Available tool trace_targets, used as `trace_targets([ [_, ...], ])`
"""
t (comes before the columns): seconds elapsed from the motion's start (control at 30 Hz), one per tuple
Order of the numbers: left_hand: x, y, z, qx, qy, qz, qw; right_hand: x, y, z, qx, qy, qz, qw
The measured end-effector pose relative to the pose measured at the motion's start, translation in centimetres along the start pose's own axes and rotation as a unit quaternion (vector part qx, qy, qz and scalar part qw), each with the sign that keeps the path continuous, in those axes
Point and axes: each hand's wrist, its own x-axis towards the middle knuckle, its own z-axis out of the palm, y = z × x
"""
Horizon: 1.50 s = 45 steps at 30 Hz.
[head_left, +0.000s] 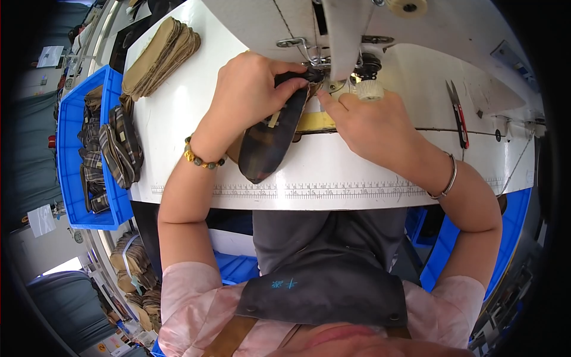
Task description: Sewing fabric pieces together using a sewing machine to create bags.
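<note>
I've got the dark plaid fabric piece [270, 140] under my hands right now, a long shoe-sole-shaped cut with muted checks, a tan edge showing beneath it and a small pale tag near its middle; it lies on the white worktop [178, 154] with its rounded end pointing to about 7 o'clock and its narrow end up at 1 o'clock, tucked under the sewing machine's presser foot [324, 74]. My left hand [250, 95] comes in from 7 o'clock, wrist bent, fingers curled over and pinching the top end of the piece right beside the foot, a beaded bracelet [202, 157] on the wrist. My right hand [372, 128] reaches in from 4 o'clock, lying flat and low, index finger stretched out and pressing the fabric edge just beside the needle area, the other fingers loosely folded; a thin metal bangle [449, 178] sits on that wrist. A pale thimble-like cap [370, 89] sits just above my right knuckles. Off at 10 o'clock a stack of tan cut pieces [160, 56] rests on the worktop, and plaid pieces [122, 146] hang over its left edge by the blue bin [71, 178]. Red-handled snips [458, 116] lie at 3 o'clock, well apart from my hands.
</note>
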Motion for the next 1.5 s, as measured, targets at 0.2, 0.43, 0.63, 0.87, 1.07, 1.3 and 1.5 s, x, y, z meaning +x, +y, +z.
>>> trace_targets([
  [0.2,0.2,-0.9,0.2,-0.07,0.002,-0.006,0.998,0.2,-0.3,0.2,-0.014,-0.007,-0.001,1.0],
  [0.43,0.3,-0.3,0.0,-0.046,-0.018,-0.039,0.998,0.1,0.3,0.6,0.012,0.043,0.006,0.999],
  [0.63,0.3,-1.0,0.8,-0.063,0.013,-0.01,0.998,0.3,0.4,0.9,0.006,0.049,0.013,0.999],
  [0.87,0.6,-0.5,1.1,-0.102,0.018,-0.024,0.994,0.0,0.7,0.9,-0.021,0.033,0.02,0.999],
  [1.07,0.6,-0.4,1.3,-0.095,0.038,-0.004,0.995,0.0,0.7,0.9,-0.011,0.036,0.013,0.999],
  [1.3,0.6,-0.2,1.0,-0.09,0.036,0.023,0.995,0.1,0.6,0.8,0.002,0.043,0.0,0.999],
  [1.5,0.5,-0.2,1.0,-0.095,0.015,-0.016,0.995,0.2,1.1,1.2,-0.007,0.045,-0.001,0.999],
])
